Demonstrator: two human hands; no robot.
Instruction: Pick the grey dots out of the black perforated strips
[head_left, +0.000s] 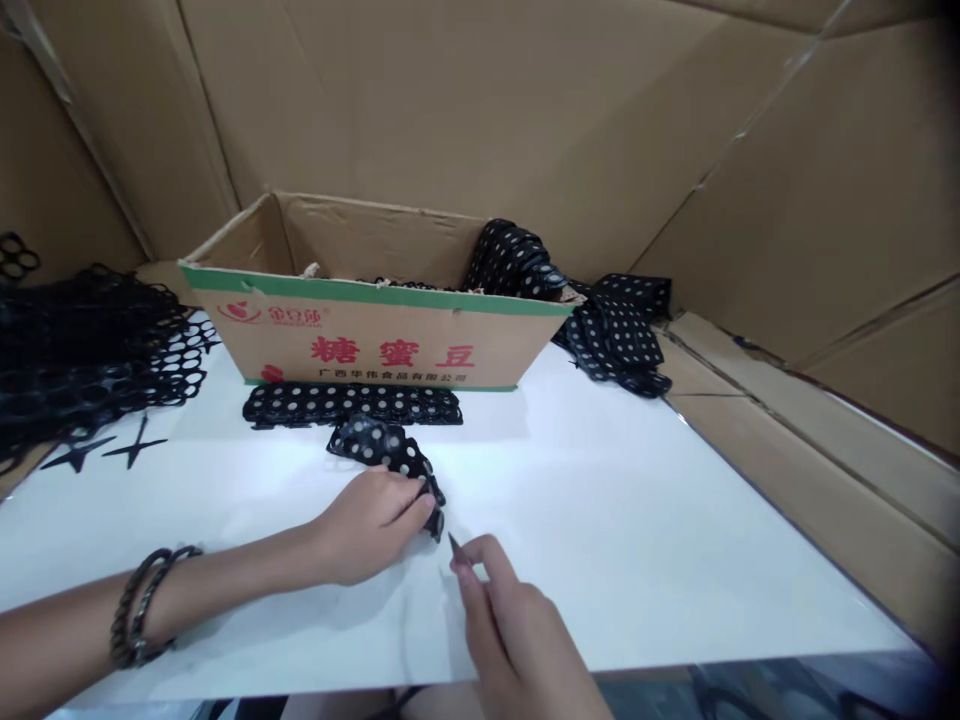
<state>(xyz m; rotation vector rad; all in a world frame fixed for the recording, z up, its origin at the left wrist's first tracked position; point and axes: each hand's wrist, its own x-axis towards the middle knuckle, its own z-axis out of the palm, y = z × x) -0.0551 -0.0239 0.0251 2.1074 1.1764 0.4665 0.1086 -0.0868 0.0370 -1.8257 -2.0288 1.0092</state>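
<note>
My left hand (pixel 373 522) rests on the white table (pixel 637 520), its fingers closed on the near end of a black strip with white dots (pixel 379 443). The strip curves away from the hand toward the box. My right hand (pixel 510 625) is just to the right of it, thumb and fingers pinched on a small pointed dark piece (pixel 454 543) whose tip points at the strip's end. A bracelet (pixel 142 605) circles my left wrist.
A cardboard box (pixel 375 335) with a green band and red print stands at the back, dotted strips inside. A flat row of dotted strips (pixel 352 404) lies before it. More dotted strips (pixel 622 335) lie at right, black mesh (pixel 82 350) at left. Cardboard walls surround the table.
</note>
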